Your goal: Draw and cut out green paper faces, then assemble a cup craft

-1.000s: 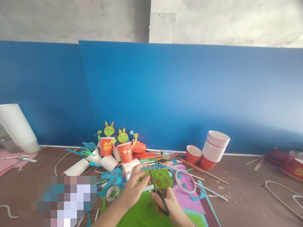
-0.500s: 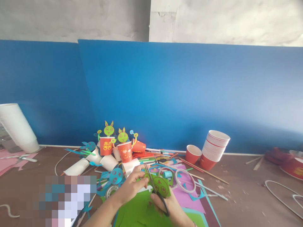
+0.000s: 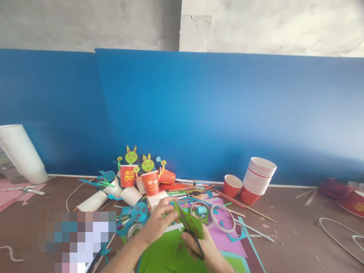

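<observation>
My right hand (image 3: 205, 248) is closed around the black handle of a pair of scissors (image 3: 196, 239), whose blades point up and away across a green paper piece (image 3: 197, 225). Red drawing, partly covered by the scissors, marks this piece. My left hand (image 3: 158, 223) pinches the far left part of the same paper between thumb and fingers, close beside the blades. Below both hands lie green paper sheets (image 3: 160, 252). Left of my left hand are a roll of tape (image 3: 134, 229) and a round blue paper face (image 3: 139, 211).
Behind my hands stand red paper cups with green rabbit heads (image 3: 150, 182). White cups (image 3: 93, 201) lie on their sides to the left. Sticks, tape rings (image 3: 222, 218) and purple paper (image 3: 222, 239) spread rightward. A cup stack (image 3: 258, 178) leans near the blue panel (image 3: 199, 113).
The scissors and green paper have tilted slightly in my hands, and the blades now cover more of the drawn face. My left hand has barely moved.
</observation>
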A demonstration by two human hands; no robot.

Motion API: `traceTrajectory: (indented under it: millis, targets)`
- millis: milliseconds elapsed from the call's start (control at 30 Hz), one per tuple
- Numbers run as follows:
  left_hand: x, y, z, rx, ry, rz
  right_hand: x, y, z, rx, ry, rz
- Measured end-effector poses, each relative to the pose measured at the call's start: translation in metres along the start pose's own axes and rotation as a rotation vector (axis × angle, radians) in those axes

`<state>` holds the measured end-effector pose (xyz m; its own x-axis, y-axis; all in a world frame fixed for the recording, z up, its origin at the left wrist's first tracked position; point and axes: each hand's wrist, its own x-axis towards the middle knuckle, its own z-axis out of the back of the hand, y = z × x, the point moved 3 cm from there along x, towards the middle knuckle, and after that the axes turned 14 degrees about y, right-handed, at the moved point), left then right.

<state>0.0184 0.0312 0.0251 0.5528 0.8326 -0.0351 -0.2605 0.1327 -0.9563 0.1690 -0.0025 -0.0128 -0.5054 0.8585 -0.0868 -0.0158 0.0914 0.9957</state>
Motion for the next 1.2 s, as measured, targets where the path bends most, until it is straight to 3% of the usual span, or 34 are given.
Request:
traceTrajectory:
  millis: [133, 800, 1200]
  targets:
    - [0.000, 0.001, -0.004, -0.022, -0.044, -0.056, 0.000, -0.003, -0.001, -0.008, 0.003, 0.018]
    - [-0.005, -0.012, 0.011, 0.046, 0.079, -0.028, 0.000, 0.005, -0.004, -0.042, 0.032, -0.013]
    - [-0.007, -0.013, 0.011, -0.023, 0.125, -0.034, -0.001, 0.004, -0.005, -0.062, 0.061, -0.028]
